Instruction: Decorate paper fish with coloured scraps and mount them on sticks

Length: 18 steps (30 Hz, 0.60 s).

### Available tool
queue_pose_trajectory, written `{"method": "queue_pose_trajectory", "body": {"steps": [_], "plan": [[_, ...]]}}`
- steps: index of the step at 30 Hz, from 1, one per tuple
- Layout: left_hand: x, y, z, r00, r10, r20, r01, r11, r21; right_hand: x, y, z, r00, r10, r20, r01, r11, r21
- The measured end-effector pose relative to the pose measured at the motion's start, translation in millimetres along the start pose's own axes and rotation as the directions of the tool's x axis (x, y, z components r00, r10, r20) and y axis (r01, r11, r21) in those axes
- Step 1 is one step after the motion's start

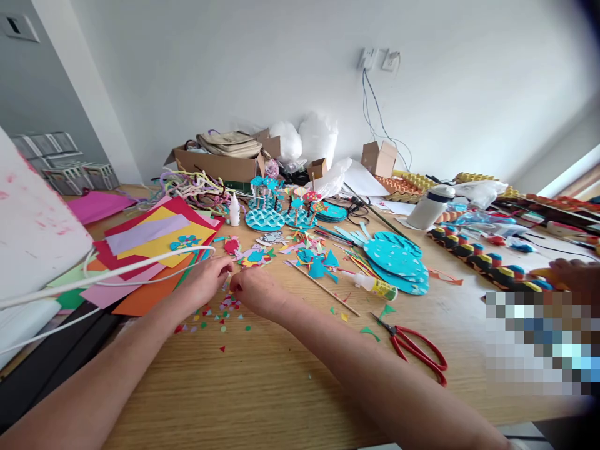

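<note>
Both hands are close together over a scatter of small coloured paper bits on the wooden table. My left hand has its fingers drawn together in a pinch; whatever they hold is too small to make out. Just beside it, my right hand is curled closed, its fingertips partly hidden. Beyond the hands lie cut paper shapes, among them a red piece and blue ones. A thin wooden stick and a glue bottle with a yellow-green label lie to the right.
Red-handled scissors lie beside my right forearm. Coloured paper sheets and a white cable are at left. Blue scalloped stands, a white bottle and blue paper discs stand or lie farther back. Another person's hand is at right.
</note>
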State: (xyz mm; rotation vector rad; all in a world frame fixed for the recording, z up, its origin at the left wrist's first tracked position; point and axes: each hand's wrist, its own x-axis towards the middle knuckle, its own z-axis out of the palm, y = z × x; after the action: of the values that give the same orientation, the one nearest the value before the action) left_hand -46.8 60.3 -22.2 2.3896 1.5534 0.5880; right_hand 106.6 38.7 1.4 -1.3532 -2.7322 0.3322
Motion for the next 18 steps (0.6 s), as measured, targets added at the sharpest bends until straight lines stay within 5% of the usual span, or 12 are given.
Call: {"method": "queue_pose_trajectory", "body": {"steps": [18], "plan": [[-2,1,-6.4,0.997,-0.075,-0.004,0.075,0.994,0.082,20,-7,-6,0.989,0.035,0.147,-0.027,0.998,-0.058]]}}
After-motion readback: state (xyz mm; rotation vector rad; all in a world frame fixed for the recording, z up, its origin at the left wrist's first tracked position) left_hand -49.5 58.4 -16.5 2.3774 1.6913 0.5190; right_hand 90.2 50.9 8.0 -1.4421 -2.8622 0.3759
